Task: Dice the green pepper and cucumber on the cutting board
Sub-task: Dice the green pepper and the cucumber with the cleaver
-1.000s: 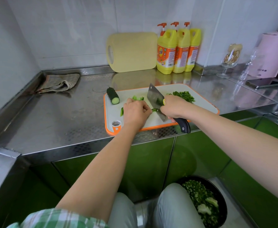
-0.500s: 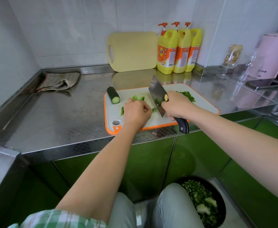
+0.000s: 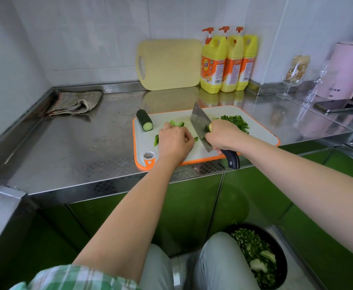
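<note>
The white, orange-rimmed cutting board (image 3: 257,133) lay on the steel tabletop (image 3: 77,147) near its front edge. The left hand (image 3: 175,143) rested knuckles-up on the board, fingers curled down onto green pepper strips (image 3: 156,140); the hand hid most of them, so how many it pinned could not be told. The right hand (image 3: 223,136) was clamped around the cleaver (image 3: 199,124) where blade meets black handle, the blade slanted, with its edge just beside the left fingertips and its lower corner seemingly touching the board. A few more pepper pieces (image 3: 176,123) lay just beyond the left hand. A heap of diced green pepper (image 3: 236,122) sat behind the right hand, toward the board's far right. The cucumber (image 3: 144,123), a short dark-skinned length with 1 cut face showing, lay on the board's far left corner, well apart from the blade.

Against the wall leaned a pale yellow board (image 3: 169,63) beside 3 yellow pump bottles (image 3: 227,65). A folded cloth (image 3: 75,102) lay in the left corner. To the right stood a stemmed glass (image 3: 294,76), a pink kettle (image 3: 347,70) and a phone (image 3: 336,105). On the floor, a black bowl (image 3: 281,251) held chopped greens.
</note>
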